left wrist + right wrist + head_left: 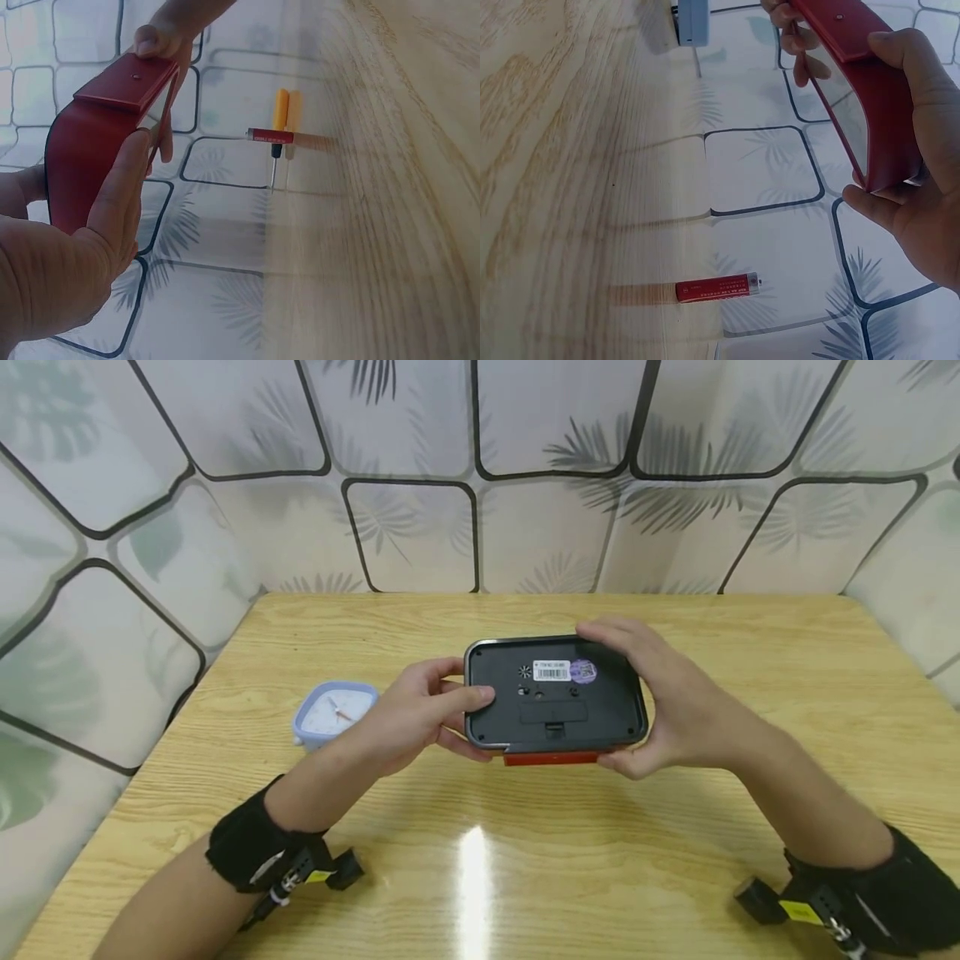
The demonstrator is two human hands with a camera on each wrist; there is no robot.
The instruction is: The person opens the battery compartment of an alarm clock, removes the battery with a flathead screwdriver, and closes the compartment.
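Observation:
Both hands hold up a red alarm clock [555,693], its black back facing the head camera. That back carries a white label, a round purple sticker and a battery cover, which is in place. My left hand [420,706] grips one end, thumb on the back and fingers behind. The right hand [675,702] grips the other end, with fingers on the upper edge and thumb at the lower one. In the wrist views its red casing [90,169] and pale front [847,124] show. A red AA battery [716,288] stands upright on the table.
A light blue alarm clock [333,714] is on the table [300,635], left of the left hand. Near the battery lies a yellow-handled screwdriver [280,112]. The head view shows neither of these last two. Patterned panels [555,535] border the table's far edge.

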